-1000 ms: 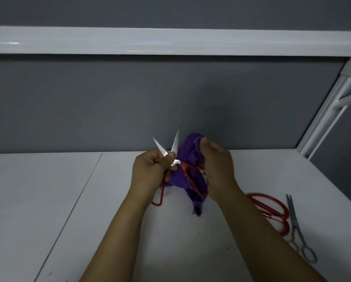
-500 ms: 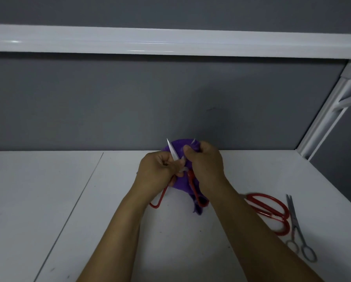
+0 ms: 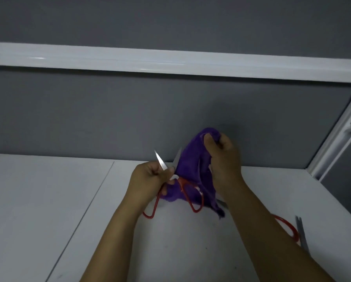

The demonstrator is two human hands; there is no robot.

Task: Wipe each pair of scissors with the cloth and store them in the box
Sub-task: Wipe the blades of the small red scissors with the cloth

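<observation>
above white tabletop (image 3: 48, 200), left hand (image 3: 150, 180) grips pointed red-handled scissors (image 3: 160, 162), right hand (image 3: 223, 159) clutches fuzzy purple cloth (image 3: 191, 159).

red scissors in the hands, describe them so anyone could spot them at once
Above the white table, find the two hands in the middle. The left hand grips these scissors near the pivot, blades spread upward, against the purple cloth in the right hand. The other red pair and the silver pair lie flat at the right; only this one is held.
</observation>
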